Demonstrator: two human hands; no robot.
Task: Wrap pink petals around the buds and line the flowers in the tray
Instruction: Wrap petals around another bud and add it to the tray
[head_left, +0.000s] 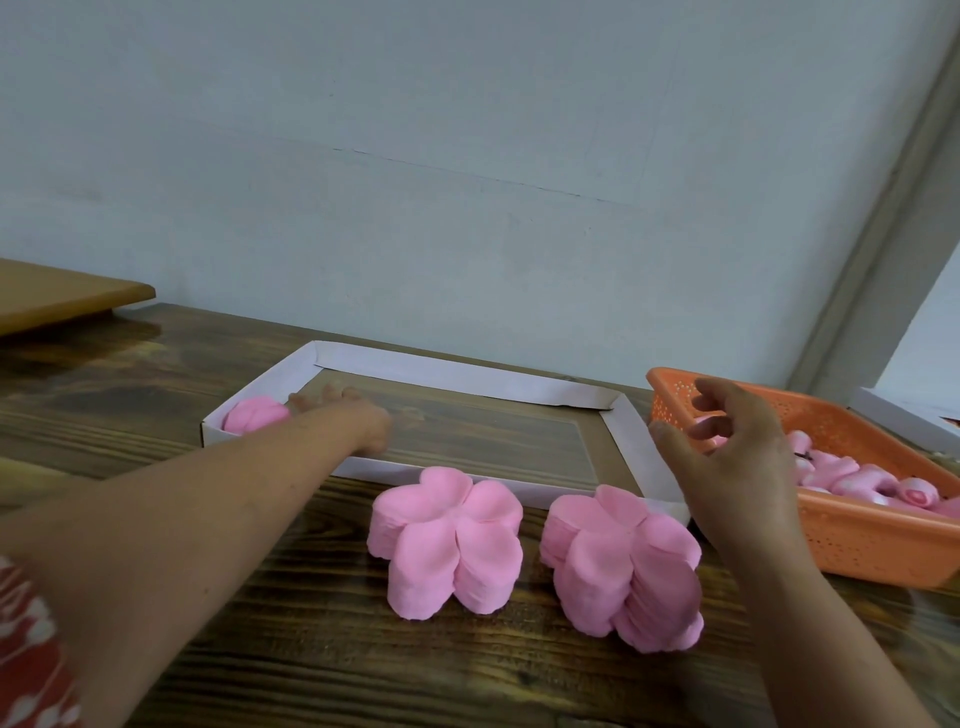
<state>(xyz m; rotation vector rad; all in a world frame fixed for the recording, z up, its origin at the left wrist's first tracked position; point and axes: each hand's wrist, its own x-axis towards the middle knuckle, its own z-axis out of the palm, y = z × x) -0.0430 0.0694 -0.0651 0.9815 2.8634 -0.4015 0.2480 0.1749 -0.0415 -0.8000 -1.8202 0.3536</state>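
One wrapped pink flower (255, 413) sits in the near-left corner of the white tray (457, 375); the left hand (345, 410) lies beside it, fingers blurred, so its grip can't be told. The right hand (727, 447) hovers loosely open, holding nothing, at the orange basket (857, 540) of buds (841, 475). Two petal stacks (447, 540) stand on the dark wood surface (311, 649) below a pale wall (467, 156). No writing shows.

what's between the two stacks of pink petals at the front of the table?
Head view: only bare dark wooden table shows between the left stack of pink flower-shaped petals and the right stack of pink petals. The two stacks stand apart, not touching.
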